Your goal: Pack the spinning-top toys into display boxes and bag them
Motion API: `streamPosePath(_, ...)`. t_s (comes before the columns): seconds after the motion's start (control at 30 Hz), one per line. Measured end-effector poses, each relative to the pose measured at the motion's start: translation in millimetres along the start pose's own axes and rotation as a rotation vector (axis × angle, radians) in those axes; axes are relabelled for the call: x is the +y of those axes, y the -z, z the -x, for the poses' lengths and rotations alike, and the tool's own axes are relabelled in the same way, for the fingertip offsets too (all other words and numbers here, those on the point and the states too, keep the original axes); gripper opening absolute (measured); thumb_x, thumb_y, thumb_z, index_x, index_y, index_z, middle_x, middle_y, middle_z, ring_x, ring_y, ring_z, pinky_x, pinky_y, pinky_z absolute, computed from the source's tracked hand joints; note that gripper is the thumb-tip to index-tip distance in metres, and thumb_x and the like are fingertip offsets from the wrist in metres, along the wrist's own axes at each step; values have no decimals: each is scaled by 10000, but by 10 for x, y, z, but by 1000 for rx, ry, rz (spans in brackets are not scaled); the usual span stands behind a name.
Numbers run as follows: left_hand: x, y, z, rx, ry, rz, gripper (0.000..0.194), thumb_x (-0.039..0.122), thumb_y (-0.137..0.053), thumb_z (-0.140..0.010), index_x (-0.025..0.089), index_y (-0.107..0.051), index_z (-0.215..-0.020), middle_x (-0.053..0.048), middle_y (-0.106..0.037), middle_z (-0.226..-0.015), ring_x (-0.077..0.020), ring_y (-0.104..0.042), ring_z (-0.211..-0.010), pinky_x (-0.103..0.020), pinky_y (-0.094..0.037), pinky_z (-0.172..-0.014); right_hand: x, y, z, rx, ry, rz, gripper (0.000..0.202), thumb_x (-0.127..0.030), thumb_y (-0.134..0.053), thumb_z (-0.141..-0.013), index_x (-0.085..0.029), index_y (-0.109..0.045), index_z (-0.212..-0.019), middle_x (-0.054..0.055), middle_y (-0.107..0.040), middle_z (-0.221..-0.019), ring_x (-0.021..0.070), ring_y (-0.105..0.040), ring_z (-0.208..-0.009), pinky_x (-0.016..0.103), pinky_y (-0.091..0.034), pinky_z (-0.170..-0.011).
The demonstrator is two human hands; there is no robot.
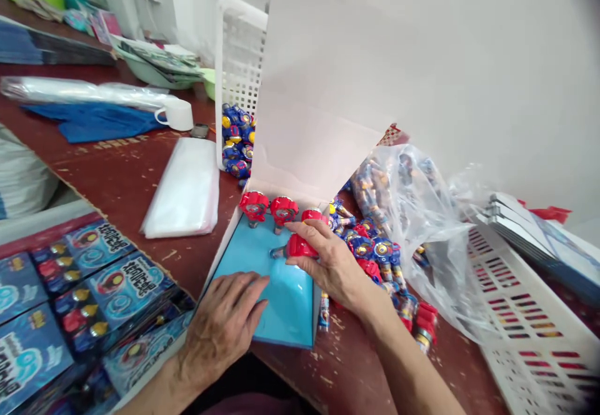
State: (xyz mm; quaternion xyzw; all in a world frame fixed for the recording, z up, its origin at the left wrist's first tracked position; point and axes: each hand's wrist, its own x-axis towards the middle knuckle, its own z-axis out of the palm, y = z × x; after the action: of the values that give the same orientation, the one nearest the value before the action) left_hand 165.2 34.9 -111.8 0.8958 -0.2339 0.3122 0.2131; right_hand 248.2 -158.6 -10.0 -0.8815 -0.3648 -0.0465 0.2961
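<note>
1. Pinched a red toy [301, 247] between the thumb and fingers of the right hand [335, 262], with the grip closed around the body and the short tube pointing left.
2. Held that toy over the far right part of the blue box [284, 312]; could not make out contact with the box floor.
3. Rested the left hand [222, 315] at the near left side of the box, palm down, with the grip loosely spread and the thumb apart from the fingers.
4. Had two toys [284, 210] side by side at the far edge of the box, and another toy [315, 215] partly hidden behind the right fingers.
5. Saw the pale lid [319, 90] raised at the far edge.
6. Saw a pile [363, 246] of blue and red toys right of the box on the red-brown bench [347, 355], near a clear bag [438, 265] and a slotted basket [510, 321].
7. Noted a tall basket [241, 59] of blue toys left of the lid.
8. Noted a stack of sleeves [182, 190], a cup [179, 115] and a blue cloth [98, 121] farther left, with packed sets [124, 280] at lower left.
</note>
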Motion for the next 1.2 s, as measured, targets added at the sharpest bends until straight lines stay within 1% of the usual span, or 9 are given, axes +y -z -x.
streamPosePath(0.1,-6,-20,-9,-9,2,-15,296,192,-528,-907,172,-542,-1202,-94,-672,-1023,-236,-601,-915,-386,-439,-801,19,77,-161,-19,55,-21,485,-367,-617,-893,-234,-494,-1344,101,-567,-1186,231,-567,-1067,400,-490,-936)
streamPosePath(0.2,-16,-38,-7,-10,-4,-18,300,200,-531,-907,166,-541,-1205,-95,-674,-1021,-235,-603,-911,-387,-433,-800,-2,53,-286,-30,63,20,513,-349,-639,-881,-201,-490,-1348,116,-567,-1203,241,-570,-1079,399,-487,-940)
streamPosePath(0.37,-28,-48,-12,-1,-19,-20,306,222,-534,-907,152,-543,-1204,-102,-675,-1021,-241,-605,-916,-388,-429,-800,-114,25,-364,-128,43,112,527,-392,-639,-874,-236,-490,-1355,104,-557,-1223,254,-558,-1135,405,-481,-963)
streamPosePath(0.5,-23,-44,-6,-4,-22,-50,312,224,-539,-905,145,-544,-1207,-102,-675,-1013,-240,-601,-895,-384,-418,-792,-110,46,-413,-121,29,162,545,-373,-631,-882,-196,-476,-1374,128,-567,-1193,267,-573,-1105,412,-490,-939)
streamPosePath(0.7,-19,-46,-3,-8,-20,-72,315,234,-550,-901,149,-553,-1204,-95,-675,-1012,-236,-597,-878,-379,-411,-786,-30,58,-320,-60,80,99,525,-364,-638,-880,-217,-486,-1360,109,-523,-1295,240,-547,-1139,387,-484,-956)
streamPosePath(0.83,-23,-57,-18,-14,-21,-98,338,238,-584,-886,144,-559,-1209,-88,-676,-1002,-232,-599,-876,-372,-416,-784,-43,66,-232,-83,85,46,538,-377,-648,-871,-200,-495,-1356,110,-548,-1248,227,-564,-1108,377,-484,-953)
streamPosePath(0.97,-18,-62,-34,-9,-43,-117,336,241,-590,-883,140,-565,-1202,-90,-675,-1000,-233,-598,-870,-369,-414,-773,-49,38,-265,-89,66,49,533,-360,-642,-878,-202,-488,-1363,114,-522,-1290,235,-543,-1148,378,-474,-964)
streamPosePath(1.1,-21,-59,-46,-23,-35,-138,345,235,-590,-880,132,-560,-1207,-94,-674,-997,-236,-594,-865,-370,-415,-778,24,29,-317,-47,83,5,529,-341,-649,-875,-186,-490,-1356,119,-522,-1290,229,-518,-1177,369,-456,-978)
streamPosePath(1.2,-31,-56,-45,-25,-39,-142,349,245,-586,-880,134,-559,-1210,-92,-675,-992,-238,-596,-862,-366,-414,-775,105,38,-327,-91,99,-32,510,-360,-670,-858,-208,-525,-1323,98,-557,-1247,224,-534,-1149,367,-450,-978)
